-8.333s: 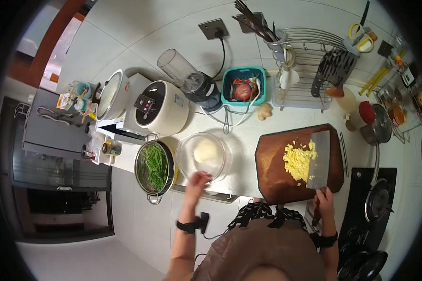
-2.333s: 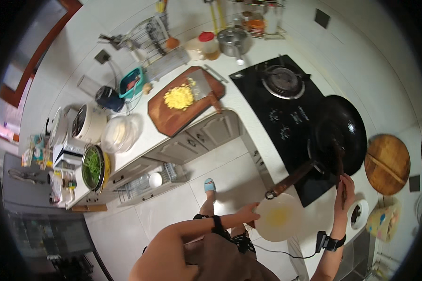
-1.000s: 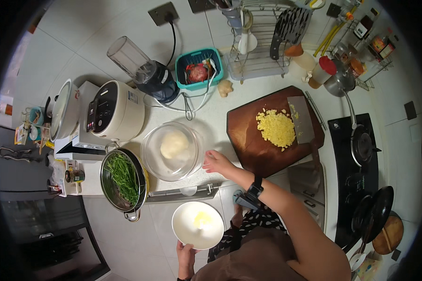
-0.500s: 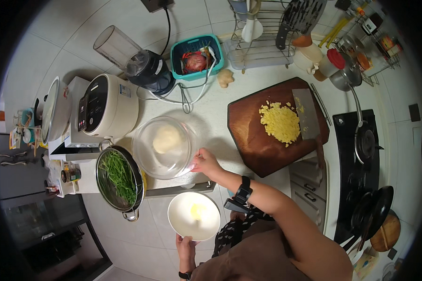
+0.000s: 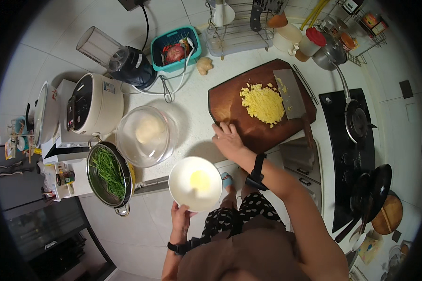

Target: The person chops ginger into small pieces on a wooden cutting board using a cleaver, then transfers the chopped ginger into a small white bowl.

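Observation:
My left hand (image 5: pixel 181 216) grips the rim of a white bowl (image 5: pixel 180 178), thumb on top, and holds it in front of the counter edge. A little yellow residue, perhaps egg, lies in the bottom of this bowl. My right hand (image 5: pixel 229 139) rests with fingers spread on the near left edge of a dark wooden cutting board (image 5: pixel 225 100). On the board sits a heap of chopped yellow pieces that look like cooked egg (image 5: pixel 263 106). A cleaver (image 5: pixel 290 98) lies flat just right of the heap. Left of my right hand stands a clear bowl (image 5: pixel 157 157) with a pale dough ball (image 5: pixel 149 129).
A pot of green chives (image 5: pixel 109 173) stands at the counter's left edge, near a rice cooker (image 5: pixel 103 105). Behind are a blender (image 5: pixel 131 68), a teal basket (image 5: pixel 171 67) and a ginger piece (image 5: pixel 204 65). The black stove (image 5: pixel 344 164) with pans is on the right.
My right hand has left the clear bowl's rim and moved right to the cutting board's edge. The white bowl has risen slightly in view, still in my left hand. The view has shifted.

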The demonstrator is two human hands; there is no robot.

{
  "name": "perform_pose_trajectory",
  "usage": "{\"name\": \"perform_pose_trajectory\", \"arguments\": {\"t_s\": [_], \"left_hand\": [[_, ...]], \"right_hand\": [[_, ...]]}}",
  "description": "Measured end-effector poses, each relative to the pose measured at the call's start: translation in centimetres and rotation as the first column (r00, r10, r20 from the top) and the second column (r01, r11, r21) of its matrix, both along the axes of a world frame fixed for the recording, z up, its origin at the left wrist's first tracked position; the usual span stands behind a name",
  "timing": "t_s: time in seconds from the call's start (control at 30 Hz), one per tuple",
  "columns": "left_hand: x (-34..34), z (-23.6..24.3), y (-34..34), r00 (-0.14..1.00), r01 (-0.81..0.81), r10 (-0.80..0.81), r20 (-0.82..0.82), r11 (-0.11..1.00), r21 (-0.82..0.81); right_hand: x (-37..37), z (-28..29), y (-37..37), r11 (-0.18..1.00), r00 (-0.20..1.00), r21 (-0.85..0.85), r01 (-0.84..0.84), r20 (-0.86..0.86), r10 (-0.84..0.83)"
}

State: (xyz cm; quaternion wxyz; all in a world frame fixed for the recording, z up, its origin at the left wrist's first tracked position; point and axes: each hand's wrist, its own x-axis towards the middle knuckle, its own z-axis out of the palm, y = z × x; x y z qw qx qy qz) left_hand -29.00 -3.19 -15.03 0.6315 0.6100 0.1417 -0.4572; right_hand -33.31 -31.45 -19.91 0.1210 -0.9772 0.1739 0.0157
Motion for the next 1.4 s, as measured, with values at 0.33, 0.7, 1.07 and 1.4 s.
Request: {"name": "perform_pose_trajectory", "arguments": {"t_s": [0.33,0.7,1.07,1.4], "left_hand": [[1.1,-1.0,-5.5,1.000,0.006,-0.006,0.028,1.000,-0.006],[1.1,-2.9,-11.2,0.990,-0.135,0.136,0.049,0.991,-0.023],[0.6,-3.8,-14.8,0.973,-0.221,0.224,0.059,0.974,-0.048],[-0.8,-2.7,-13.7,0.972,-0.202,0.198,-0.125,0.979,-0.025]], "right_hand": [[-1.4,-0.1,-2.1,0.992,0.996,0.108,0.072,0.047,-0.077],[-5.7,2.7,-7.1,0.908,0.954,0.419,-0.008,0.274,-0.118],[-22.1,-0.1,-19.8,0.801,0.809,0.215,0.559,0.071,-0.583],[-21.9,-0.4,-21.7,0.643,0.698,0.353,0.679,-0.042,-0.714]]}}
